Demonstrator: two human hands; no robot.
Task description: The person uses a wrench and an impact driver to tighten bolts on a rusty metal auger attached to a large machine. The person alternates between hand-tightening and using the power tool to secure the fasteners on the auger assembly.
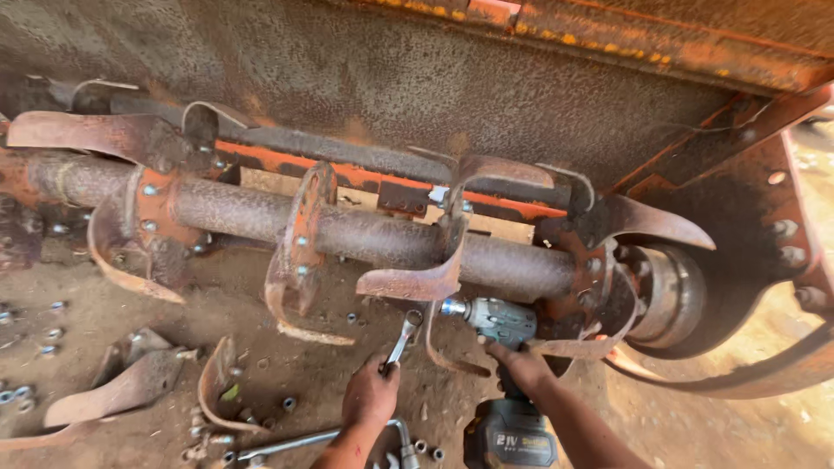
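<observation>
A combination wrench [402, 339] is gripped in the left hand [369, 395] below the rotor shaft [365, 234]; a cordless impact wrench [497, 323] is clasped by the right hand [519, 363] against a curved tiller blade [417, 280].

loose curved blades [122, 389] lay in the dirt to my left. little nuts and bolts [35, 339] were scattered near them. a long metal bar tool [287, 443] lay on the ground [287, 365] below me. a rusty cover [347, 69] hung over it all.
</observation>
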